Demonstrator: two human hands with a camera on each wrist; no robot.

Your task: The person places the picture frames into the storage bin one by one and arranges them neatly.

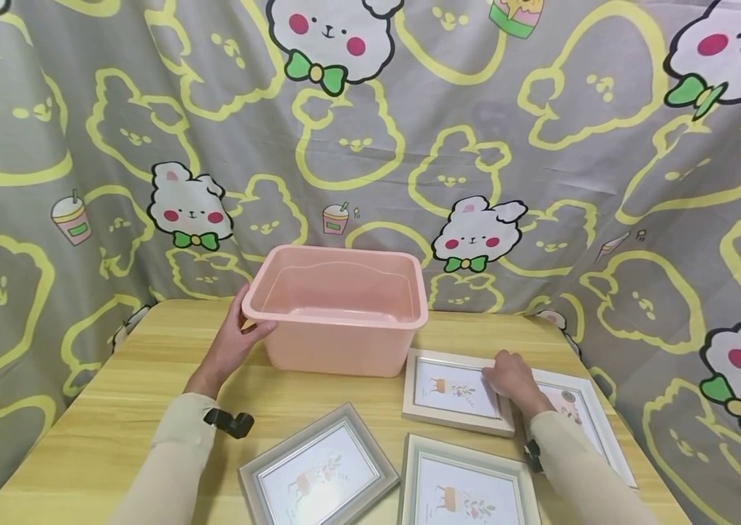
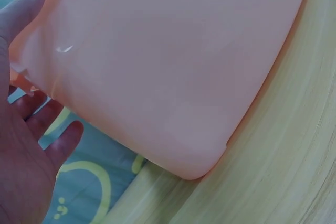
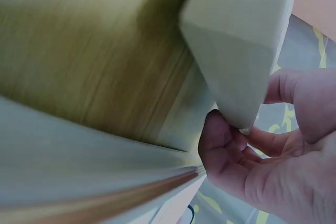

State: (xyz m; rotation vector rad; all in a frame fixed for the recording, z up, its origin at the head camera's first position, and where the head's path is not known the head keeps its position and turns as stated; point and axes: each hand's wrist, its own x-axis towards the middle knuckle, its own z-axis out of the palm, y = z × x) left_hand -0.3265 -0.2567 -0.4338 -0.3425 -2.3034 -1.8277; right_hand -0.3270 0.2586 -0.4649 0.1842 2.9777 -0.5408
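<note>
A pink plastic bin (image 1: 340, 348) stands near the back of the wooden table, its inside bare. My left hand (image 1: 234, 348) holds its left end at the rim; in the left wrist view the thumb lies on one side of the rim and the fingers on the other. Right of the bin, my right hand (image 1: 513, 379) grips the right end of a cream picture frame (image 1: 452, 390) with a small plant print. The right wrist view shows fingers and thumb about the edge of this frame (image 3: 239, 35), which is tilted up off the table there.
A white picture frame (image 1: 596, 423) lies at the right, partly under my right forearm. Nearer to me are a grey-beige frame (image 1: 318, 474) and a pale green-cream frame (image 1: 469, 485). A cartoon-print curtain (image 1: 357, 160) hangs behind the table (image 1: 147, 364).
</note>
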